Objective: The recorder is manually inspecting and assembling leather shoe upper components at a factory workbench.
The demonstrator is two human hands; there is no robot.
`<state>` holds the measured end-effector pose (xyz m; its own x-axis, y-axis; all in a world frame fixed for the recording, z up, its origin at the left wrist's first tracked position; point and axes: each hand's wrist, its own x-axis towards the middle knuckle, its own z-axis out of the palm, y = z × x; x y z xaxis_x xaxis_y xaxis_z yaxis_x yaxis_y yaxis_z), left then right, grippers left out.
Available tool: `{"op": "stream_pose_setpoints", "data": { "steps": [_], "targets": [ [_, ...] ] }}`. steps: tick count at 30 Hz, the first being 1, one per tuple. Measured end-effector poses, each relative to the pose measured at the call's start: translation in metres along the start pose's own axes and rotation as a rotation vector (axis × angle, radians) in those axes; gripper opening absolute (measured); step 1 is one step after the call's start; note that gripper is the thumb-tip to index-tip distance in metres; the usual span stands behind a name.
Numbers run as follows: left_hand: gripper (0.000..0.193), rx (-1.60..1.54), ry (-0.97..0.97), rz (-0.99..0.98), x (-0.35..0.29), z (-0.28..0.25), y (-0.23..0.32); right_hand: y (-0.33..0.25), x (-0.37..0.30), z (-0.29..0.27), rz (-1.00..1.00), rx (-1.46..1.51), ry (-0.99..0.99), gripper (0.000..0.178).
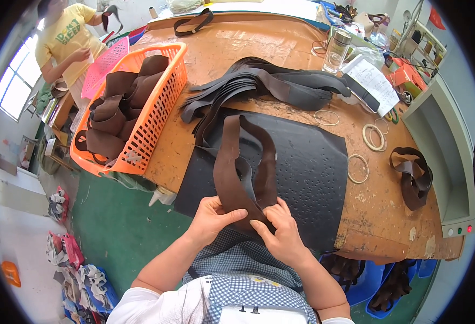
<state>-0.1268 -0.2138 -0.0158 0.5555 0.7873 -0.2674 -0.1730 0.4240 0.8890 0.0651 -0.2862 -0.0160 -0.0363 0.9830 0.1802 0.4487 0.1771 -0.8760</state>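
Observation:
A long brown fabric or leather strip [227, 173] is bent into a loop, its top lying over a black mat [307, 162]. At the loop's near end, my left hand [211, 220] pinches the strip between thumb and fingers. Close beside it, my right hand [281, 229] grips the same strip, thumb pressed on its surface. A grey-black strip shows inside the loop; I cannot tell whether it is joined to the brown one. Beyond the mat lies a fanned stack of dark grey strips [280, 86].
An orange basket [159, 110] of brown strips stands left. On the right are pale rings [374, 137], a coiled brown strip [413, 178] and a grey machine frame [448, 156]. A glass jar [337, 51] and paper [375, 81] lie farther back. Another person [72, 40] stands far left.

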Motion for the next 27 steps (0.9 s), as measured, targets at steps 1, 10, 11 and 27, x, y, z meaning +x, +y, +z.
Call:
{"op": "stream_pose_setpoints", "data": {
  "steps": [1,10,11,27],
  "targets": [
    [0.02,0.09,0.047,0.022,-0.002,0.008,0.003,-0.004,0.003,0.0,-0.034,-0.028,0.046,0.017],
    [0.021,-0.164,0.038,-0.012,0.002,0.002,0.005,0.004,0.003,0.004,-0.057,0.214,0.147,0.015],
    [0.02,-0.166,0.031,0.012,0.003,0.002,0.005,0.005,0.002,0.006,-0.074,0.264,0.207,0.016],
    [0.025,-0.175,0.103,-0.031,-0.003,0.01,0.005,-0.001,0.002,0.006,0.064,0.21,0.174,0.011]
  ]
}}
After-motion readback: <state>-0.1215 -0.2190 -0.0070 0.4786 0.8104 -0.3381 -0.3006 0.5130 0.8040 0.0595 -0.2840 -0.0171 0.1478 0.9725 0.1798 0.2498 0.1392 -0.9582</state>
